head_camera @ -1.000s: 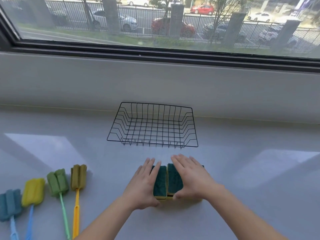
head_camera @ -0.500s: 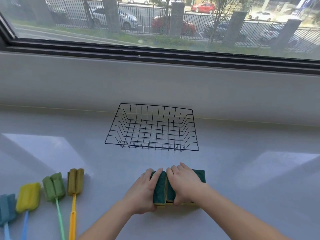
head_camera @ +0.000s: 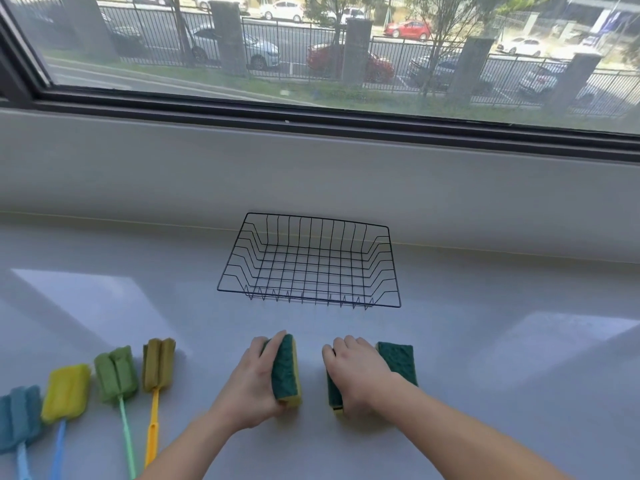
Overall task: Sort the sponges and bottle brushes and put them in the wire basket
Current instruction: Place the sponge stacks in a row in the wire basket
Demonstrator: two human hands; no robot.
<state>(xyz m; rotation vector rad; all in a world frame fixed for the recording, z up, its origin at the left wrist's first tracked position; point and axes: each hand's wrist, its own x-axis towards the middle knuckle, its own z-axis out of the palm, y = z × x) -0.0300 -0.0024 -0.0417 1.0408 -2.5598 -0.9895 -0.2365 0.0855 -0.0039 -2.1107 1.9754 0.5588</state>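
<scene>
- Head view: wire basket (head_camera: 309,298), nothing inside, on surface (head_camera: 485,341).
- Left hand (head_camera: 254,382): clamped on one sponge (head_camera: 284,368), nearer than basket.
- Right hand (head_camera: 358,372): clamped on remaining sponges (head_camera: 398,358); block just split apart, sorting underway.
- Bottle brushes (head_camera: 116,374): near-left of basket, untouched.

No text to read here: the sponges (head_camera: 396,358), the bottle brushes (head_camera: 116,377) and the wire basket (head_camera: 308,304) show no lettering. Outside, the blue sign (head_camera: 604,20) and the plates on the parked cars (head_camera: 349,62) are too small and blurred.
</scene>
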